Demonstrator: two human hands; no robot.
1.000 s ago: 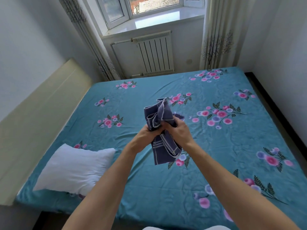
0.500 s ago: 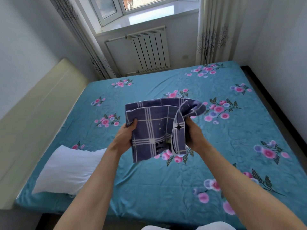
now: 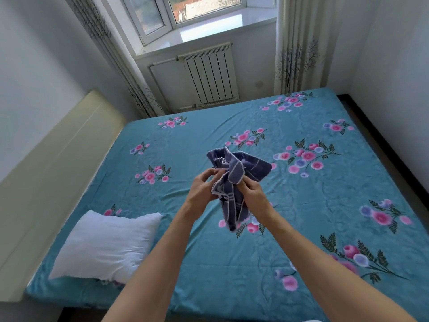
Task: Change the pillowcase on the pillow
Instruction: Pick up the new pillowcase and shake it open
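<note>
A blue checked pillowcase (image 3: 234,182) hangs bunched in the air over the middle of the bed. My left hand (image 3: 201,191) pinches its pale-edged hem on the left side. My right hand (image 3: 255,194) grips the bunched cloth from the right, close to the left hand. Part of the cloth flops over above my fingers and a tail dangles below them. The bare white pillow (image 3: 106,246) lies flat at the near left corner of the bed, apart from both hands.
The bed (image 3: 301,205) wears a teal sheet with pink flowers. A cream headboard (image 3: 53,173) runs along the left. Beyond the bed stand a white radiator (image 3: 212,76), a window sill and patterned curtains (image 3: 299,45). A wall closes the right side.
Half a second ago the pillowcase was spread wide between my hands; now it is bunched again and my hands have come close together. The view has tilted up slightly.
</note>
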